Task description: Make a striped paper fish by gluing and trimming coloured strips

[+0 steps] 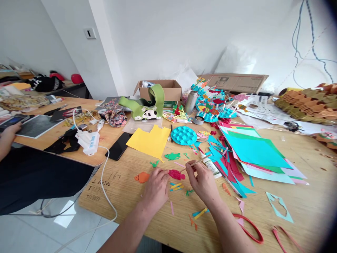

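My left hand (158, 185) rests on the wooden table with its fingers bent, the fingertips holding the left end of a dark pink paper fish (176, 174). In a pinch, my right hand (202, 181) grips a thin wooden stick (201, 160), whose lower end points at the fish's tail. An orange paper fish (141, 177) lies left of my left hand, and a green one (172, 156) lies beyond the hands. Blue and yellow paper strips (177, 187) sit between my hands. A white glue bottle (211, 167) lies on its side just past my right hand.
Coloured paper sheets (259, 147) are stacked at the right. Red-handled scissors (249, 228) lie by my right forearm. Behind stand a blue paper disc (183, 135), a yellow sheet (150, 140) and a green panda bag (146, 109). Another person's hand (10, 131) is at the far left.
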Demonstrator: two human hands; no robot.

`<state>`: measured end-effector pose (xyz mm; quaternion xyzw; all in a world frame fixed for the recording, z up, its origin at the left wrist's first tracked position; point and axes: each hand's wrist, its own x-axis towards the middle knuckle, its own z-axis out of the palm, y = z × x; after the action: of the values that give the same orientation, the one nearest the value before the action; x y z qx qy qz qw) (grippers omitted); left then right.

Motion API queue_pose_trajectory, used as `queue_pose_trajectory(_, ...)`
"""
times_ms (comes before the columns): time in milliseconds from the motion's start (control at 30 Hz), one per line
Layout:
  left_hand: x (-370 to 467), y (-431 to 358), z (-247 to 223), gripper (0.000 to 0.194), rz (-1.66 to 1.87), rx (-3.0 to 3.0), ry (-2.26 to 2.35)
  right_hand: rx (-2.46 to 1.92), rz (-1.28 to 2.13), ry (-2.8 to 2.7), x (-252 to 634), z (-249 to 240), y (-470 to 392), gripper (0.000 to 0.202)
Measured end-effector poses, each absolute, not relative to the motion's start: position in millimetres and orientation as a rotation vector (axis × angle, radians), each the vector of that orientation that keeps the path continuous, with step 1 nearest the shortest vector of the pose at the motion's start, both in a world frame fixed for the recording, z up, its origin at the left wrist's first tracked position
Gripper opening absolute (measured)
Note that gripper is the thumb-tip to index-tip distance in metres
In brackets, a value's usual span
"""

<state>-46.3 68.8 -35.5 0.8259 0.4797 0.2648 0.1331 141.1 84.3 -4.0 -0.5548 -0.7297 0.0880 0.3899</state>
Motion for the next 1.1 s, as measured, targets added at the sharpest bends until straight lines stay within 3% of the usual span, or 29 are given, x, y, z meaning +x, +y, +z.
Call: queue_pose_trajectory(1100,-46.8,69.0,-36.9,0.042,0.768,2.404,1.390,-1.416,0.193,-1.859,142.3,-4.6,83.8,0.017)
